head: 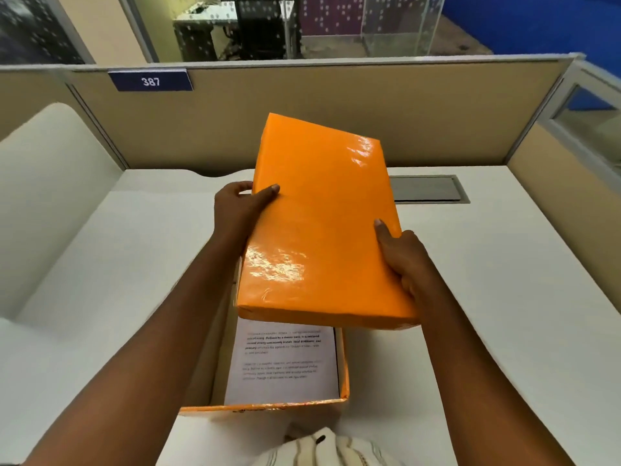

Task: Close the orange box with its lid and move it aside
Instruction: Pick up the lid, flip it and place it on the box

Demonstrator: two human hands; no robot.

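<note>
A glossy orange lid (319,227) hangs tilted in the air above the far part of the open orange box (344,368), which stands on the white desk close to me. My left hand (240,210) grips the lid's left edge, thumb on top. My right hand (403,260) grips its right edge, thumb on top. A printed sheet of paper (285,361) lies inside the box. The lid hides the far half of the box.
The white desk (487,280) spreads to both sides of the box. A grey cable hatch (426,189) is set into it behind the lid. Beige partition walls (336,105) close the back and right; a label reads 387 (150,81).
</note>
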